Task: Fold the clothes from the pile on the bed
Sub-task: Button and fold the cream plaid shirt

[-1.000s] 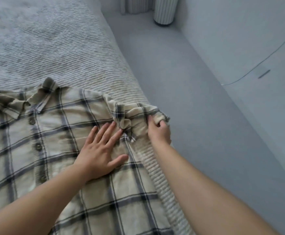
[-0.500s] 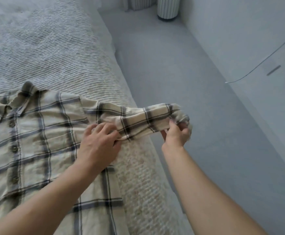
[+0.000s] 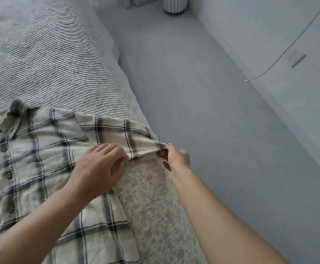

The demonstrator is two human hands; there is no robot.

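A beige plaid button-up shirt (image 3: 41, 164) lies front up on the bed, its collar at the upper left. Its short right-hand sleeve (image 3: 121, 136) is stretched out toward the bed's edge. My left hand (image 3: 98, 166) has curled fingers pinching the lower hem of the sleeve near the armpit. At the sleeve's cuff end, my right hand (image 3: 178, 159) pinches the fabric just past the mattress edge. The pile of clothes is out of view.
The bed (image 3: 50, 63) has a grey ribbed cover and a beige textured blanket (image 3: 155, 206) along its right side. Grey floor (image 3: 203, 111) runs to the right, with a striped cylindrical bin (image 3: 175, 5) at the far end and a thin cable (image 3: 281, 56) on the wall.
The bunched sleeve has been drawn out to the right and now lies lower and flatter. My left hand went from lying flat on the shirt to pinching the sleeve hem.
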